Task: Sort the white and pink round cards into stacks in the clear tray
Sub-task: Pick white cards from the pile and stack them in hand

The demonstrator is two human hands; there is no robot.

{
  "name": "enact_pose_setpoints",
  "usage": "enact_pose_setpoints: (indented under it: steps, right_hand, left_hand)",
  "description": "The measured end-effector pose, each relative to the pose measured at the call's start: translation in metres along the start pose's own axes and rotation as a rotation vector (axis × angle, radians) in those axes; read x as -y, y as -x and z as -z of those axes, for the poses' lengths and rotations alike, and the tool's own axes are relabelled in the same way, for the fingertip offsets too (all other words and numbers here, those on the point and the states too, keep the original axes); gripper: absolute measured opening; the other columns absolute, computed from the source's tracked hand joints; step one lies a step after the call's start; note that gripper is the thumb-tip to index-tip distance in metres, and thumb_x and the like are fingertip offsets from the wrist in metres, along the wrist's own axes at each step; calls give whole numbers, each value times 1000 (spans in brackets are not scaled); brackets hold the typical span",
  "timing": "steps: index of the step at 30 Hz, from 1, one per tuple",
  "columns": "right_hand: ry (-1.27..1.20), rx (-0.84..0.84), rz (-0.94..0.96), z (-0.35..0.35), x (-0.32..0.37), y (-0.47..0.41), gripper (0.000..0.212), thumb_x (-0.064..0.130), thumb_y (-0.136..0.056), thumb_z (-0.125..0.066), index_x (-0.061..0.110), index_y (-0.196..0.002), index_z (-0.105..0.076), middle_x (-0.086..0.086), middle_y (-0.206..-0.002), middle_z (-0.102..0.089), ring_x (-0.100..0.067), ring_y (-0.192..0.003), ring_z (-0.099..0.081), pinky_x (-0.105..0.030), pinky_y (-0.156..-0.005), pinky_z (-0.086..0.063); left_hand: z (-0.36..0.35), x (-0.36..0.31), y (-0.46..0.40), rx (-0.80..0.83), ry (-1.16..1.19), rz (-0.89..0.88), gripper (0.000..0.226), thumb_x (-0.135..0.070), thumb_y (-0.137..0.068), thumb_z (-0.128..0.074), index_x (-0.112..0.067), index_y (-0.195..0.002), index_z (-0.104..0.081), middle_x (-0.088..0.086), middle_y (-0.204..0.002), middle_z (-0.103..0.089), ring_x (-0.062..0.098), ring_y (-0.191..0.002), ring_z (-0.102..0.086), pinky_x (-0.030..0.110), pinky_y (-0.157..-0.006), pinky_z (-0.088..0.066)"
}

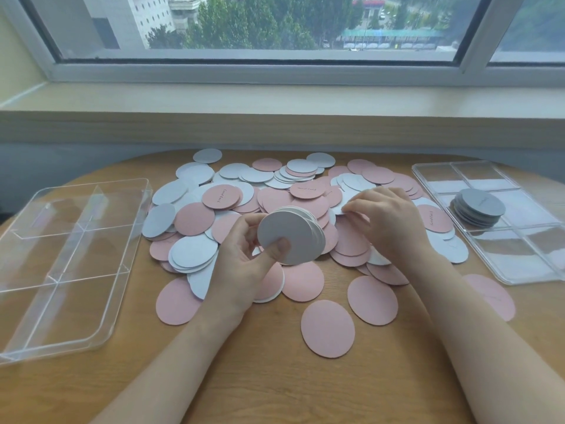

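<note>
— What is the left hand (244, 258) doing?

— It grips a stack of white cards (292, 237), held up on edge above the middle of the table (275, 377), thumb pressed on the near face and fingers curled behind.

— And the right hand (385, 218)?

— It reaches into the loose pile of cards (275, 197), fingertips pinching the edge of a white card (344, 206) just right of the held stack.

— Where are the rest of the cards?

— Spread over the middle of the table in a wide heap, white and pink mixed and overlapping. A few pink cards (327, 328) lie singly on the near side, apart from the heap. Some carry small writing, too small to read.

— And the clear tray?

— There are two clear pieces. The one on the left (91, 341) has dividers forming compartments, with nothing in them that I can see. The one on the right (428, 175) is shallower, also divided, and holds a short stack of grey-looking round cards (478, 209) in a middle compartment. Which piece is tray and which is lid, I cannot tell.

— Anything beyond the table?

— A pale window sill (275, 102) and a window (275, 26) looking onto trees and buildings.
</note>
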State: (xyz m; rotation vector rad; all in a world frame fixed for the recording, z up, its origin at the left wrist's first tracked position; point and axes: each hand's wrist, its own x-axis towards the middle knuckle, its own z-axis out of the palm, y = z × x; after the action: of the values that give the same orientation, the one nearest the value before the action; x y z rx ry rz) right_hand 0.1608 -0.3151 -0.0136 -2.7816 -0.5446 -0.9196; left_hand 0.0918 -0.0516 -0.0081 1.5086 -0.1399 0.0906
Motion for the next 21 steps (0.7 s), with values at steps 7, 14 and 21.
enact_pose_setpoints:
  steps: [7, 14, 21]
  right_hand:
    - [-44, -177, -46, 33, -2, 1, 9, 13, -94, -64, 12, -88, -71, 1, -82, -68, -27, -80, -62, -36, -77, -42]
    - [-888, -125, -439, 60, 48, -7, 15, 4, -92, -63, 14, -92, -73, 10, -77, -70, -13, -69, -63, -27, -64, -51]
    - [-1284, 91, -448, 50, 72, -1, 14, 0, -93, -65, 8, -96, -75, -14, -80, -73, -28, -65, -65, -36, -68, -55]
  left_hand:
    - [0, -3, 1, 23, 6, -9, 38, -28, -83, -76, -16, -118, -68, -2, -111, -75, 18, -109, -68, 35, -94, -54]
    - [0, -4, 2, 33, 7, -24, 34, -24, -80, -78, -14, -112, -69, -1, -110, -75, 16, -108, -68, 28, -92, -53]
    - [0, -4, 2, 1, 41, -2, 38, -20, -83, -82, -13, -116, -65, -1, -110, -76, 17, -108, -69, 31, -90, -55]
